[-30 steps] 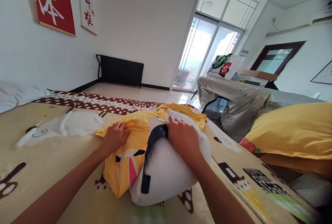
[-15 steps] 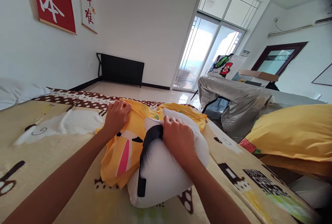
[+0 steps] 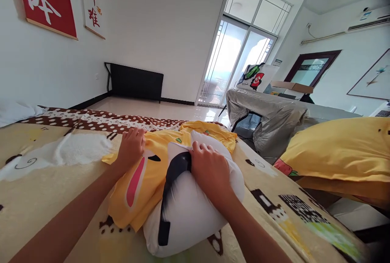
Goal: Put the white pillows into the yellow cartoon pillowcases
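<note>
My left hand [image 3: 131,147] is closed on the far left part of a yellow pillowcase [image 3: 152,173] with a pink-and-black cartoon print. The cloth lies loose and creased, partly behind and beside a white pillow [image 3: 195,214]. That pillow has a dark band along its left side and is bunched up in the middle. My right hand [image 3: 211,169] presses on its top, fingers curled over the upper edge. What lies under the right fingertips is hidden. More of the yellow cloth shows beyond the pillow.
A patterned blanket [image 3: 61,198] covers the bed beneath. To the right rests a plump yellow pillow [image 3: 341,149] with a carrot print. Behind it, a plastic-covered piece of furniture [image 3: 274,108] carries a printed bag [image 3: 256,77] and a cardboard box [image 3: 294,87].
My left hand has shifted left, drawing the yellow pillowcase out flatter beside the pillow. My right hand keeps its place on the white pillow. The view has turned slightly right.
</note>
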`<state>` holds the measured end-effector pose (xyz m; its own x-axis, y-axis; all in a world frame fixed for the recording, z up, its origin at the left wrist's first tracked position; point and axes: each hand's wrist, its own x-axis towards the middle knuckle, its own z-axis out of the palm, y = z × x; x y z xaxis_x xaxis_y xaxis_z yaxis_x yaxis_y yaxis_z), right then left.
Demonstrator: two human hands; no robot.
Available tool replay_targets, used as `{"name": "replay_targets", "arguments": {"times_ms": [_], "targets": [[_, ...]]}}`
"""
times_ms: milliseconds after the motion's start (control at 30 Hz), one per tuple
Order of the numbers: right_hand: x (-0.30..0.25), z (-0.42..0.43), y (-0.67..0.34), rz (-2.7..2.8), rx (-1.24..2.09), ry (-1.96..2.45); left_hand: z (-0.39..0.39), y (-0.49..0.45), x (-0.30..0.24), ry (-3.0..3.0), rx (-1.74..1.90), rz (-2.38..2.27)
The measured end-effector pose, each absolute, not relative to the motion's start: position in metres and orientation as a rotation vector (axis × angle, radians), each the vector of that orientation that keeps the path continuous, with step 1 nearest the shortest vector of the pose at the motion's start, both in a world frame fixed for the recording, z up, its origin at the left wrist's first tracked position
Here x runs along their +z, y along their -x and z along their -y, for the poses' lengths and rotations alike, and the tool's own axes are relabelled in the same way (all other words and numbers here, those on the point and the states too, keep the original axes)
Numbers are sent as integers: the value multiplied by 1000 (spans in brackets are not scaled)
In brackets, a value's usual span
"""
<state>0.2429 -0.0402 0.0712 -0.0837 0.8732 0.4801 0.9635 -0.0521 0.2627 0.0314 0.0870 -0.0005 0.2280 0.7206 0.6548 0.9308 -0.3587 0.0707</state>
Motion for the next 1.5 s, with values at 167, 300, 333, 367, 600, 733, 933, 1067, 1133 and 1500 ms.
{"name": "replay_targets", "arguments": {"times_ms": [167, 300, 333, 367, 600, 733, 933, 1067, 1133, 1500], "targets": [[65, 42, -251, 1999, -838, 2015, -5, -55, -4, 2779, -519, 1069], [64, 46, -249, 1954, -869, 2004, 23, -72, -11, 2917, -181, 1180], [64, 48, -249, 1945, -866, 2008, 24, -74, -13, 2882, -188, 1205], [64, 49, -249, 1939, -860, 2010, 24, -75, -14, 2840, -211, 1217], [65, 57, -245, 2086, -842, 1958, 23, -77, -21, 2608, -207, 1195], [67, 59, -242, 2126, -793, 1955, 21, -71, -28, 2537, -249, 1191], [66, 71, -237, 2174, -783, 1936, 10, -60, -10, 2509, -644, 1365], [65, 82, -229, 2225, -818, 1915, 5, -68, 13, 2395, -835, 1449], [64, 86, -227, 2234, -837, 1920, 2, -71, 21, 2464, -837, 1475], [42, 118, -254, 2170, -968, 1751, 29, -79, -10, 2847, -431, 1157]]}}
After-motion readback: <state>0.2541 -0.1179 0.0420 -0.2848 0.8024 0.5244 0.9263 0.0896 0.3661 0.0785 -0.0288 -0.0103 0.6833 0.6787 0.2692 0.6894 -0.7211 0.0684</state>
